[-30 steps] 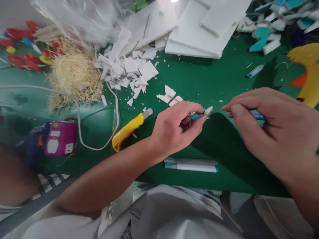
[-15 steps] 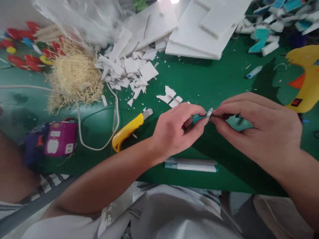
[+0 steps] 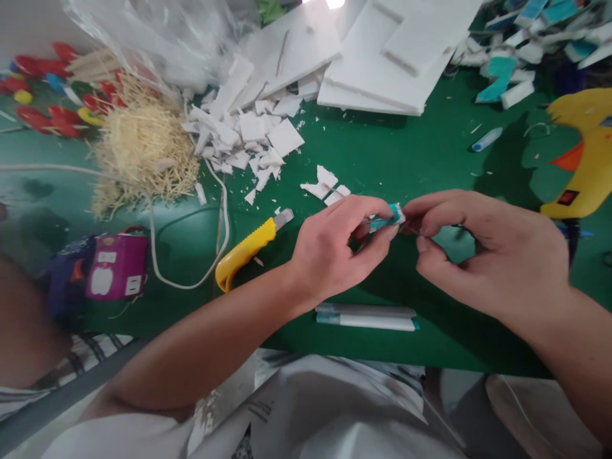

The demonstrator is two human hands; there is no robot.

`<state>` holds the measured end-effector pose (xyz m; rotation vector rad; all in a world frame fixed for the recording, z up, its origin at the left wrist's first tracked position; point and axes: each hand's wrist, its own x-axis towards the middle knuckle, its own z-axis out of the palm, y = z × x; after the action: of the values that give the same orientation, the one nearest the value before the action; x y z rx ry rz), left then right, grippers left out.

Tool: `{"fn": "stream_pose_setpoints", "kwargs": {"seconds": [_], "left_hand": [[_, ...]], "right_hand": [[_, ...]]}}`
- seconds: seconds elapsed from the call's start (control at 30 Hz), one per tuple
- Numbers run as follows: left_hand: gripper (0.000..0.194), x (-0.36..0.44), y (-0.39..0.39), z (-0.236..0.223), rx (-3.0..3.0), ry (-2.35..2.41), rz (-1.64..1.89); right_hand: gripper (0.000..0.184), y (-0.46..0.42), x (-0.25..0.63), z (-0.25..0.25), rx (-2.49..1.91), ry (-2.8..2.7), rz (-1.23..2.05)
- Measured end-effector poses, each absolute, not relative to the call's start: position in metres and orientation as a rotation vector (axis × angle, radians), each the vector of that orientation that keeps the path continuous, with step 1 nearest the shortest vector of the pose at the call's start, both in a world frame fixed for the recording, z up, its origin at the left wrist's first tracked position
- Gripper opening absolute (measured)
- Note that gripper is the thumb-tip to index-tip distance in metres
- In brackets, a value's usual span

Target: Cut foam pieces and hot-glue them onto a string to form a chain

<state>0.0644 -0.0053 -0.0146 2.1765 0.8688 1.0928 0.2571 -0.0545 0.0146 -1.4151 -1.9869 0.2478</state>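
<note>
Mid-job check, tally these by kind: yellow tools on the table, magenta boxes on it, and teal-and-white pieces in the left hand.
Yellow tools: 2 (cutter, glue gun)
Magenta box: 1
Teal-and-white piece in the left hand: 1
Total: 4

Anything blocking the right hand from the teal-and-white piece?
No clear obstacle visible. The left hand pinches the teal-and-white piece, its exposed end close by the right hand. Something thin shows at the right fingertips, too blurred to identify.

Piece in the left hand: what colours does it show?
The piece is teal and white, shown best in the head view.
</note>
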Motion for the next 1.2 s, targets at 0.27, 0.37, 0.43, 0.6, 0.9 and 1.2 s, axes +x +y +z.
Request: {"fn": "stream_pose_setpoints", "kwargs": {"seconds": [0.27, 0.37, 0.43, 0.6, 0.9, 1.2], "left_hand": [[0.006, 0.063, 0.0, -0.017, 2.178, 0.896, 1.155], [0.007, 0.063, 0.001, -0.016, 2.191, 0.895, 1.157], [0.007, 0.062, 0.001, -0.015, 2.192, 0.883, 1.166], [0.011, 0.06, 0.002, -0.012, 2.177, 0.883, 1.173], [0.016, 0.059, 0.0, -0.011, 2.248, 0.814, 1.111], [0.015, 0.059, 0.002, -0.013, 2.236, 0.864, 1.125]], "right_hand": [[0.019, -0.063, 0.258, 0.014, -1.463, -1.752, 0.562], [0.02, -0.063, 0.26, 0.015, -1.453, -1.697, 0.668], [0.022, -0.061, 0.261, 0.017, -1.413, -1.677, 0.708], [0.027, -0.056, 0.262, 0.024, -1.347, -1.584, 0.883], [0.02, -0.048, 0.267, 0.022, -1.253, -1.495, 1.059], [0.024, -0.041, 0.272, 0.018, -1.192, -1.363, 1.087]]}}
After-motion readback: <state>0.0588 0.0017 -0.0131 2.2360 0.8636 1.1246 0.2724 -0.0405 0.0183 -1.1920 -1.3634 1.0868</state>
